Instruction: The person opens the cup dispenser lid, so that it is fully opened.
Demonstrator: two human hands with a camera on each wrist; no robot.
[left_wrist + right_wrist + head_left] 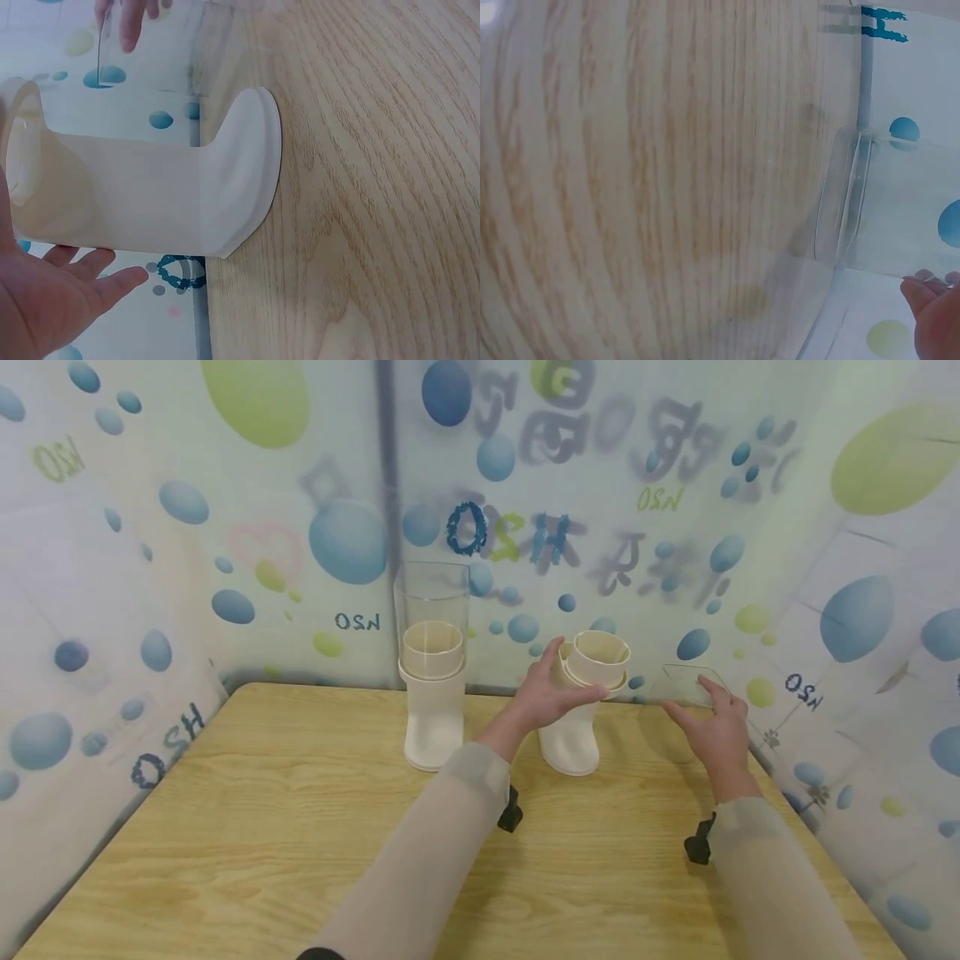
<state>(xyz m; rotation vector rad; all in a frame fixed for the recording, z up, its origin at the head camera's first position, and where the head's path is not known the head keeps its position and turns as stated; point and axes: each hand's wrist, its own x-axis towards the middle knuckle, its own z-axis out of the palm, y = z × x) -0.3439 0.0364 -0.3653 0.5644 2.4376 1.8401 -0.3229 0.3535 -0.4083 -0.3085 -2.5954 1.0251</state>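
Toward the back right of the table stands a cream dispenser base with a round collar on top and a curved foot. My left hand holds its upper part, thumb in front and fingers round the left side. In the left wrist view the base's foot meets the wood. To its right, my right hand pinches the rim of a clear plastic container, upright near the table's back edge. Its walls are see-through, so its outline is faint in the head view.
A matching cream dispenser stands left of my left hand, with a clear container fitted on top. Close behind the wooden table hangs a patterned curtain, and others enclose both sides.
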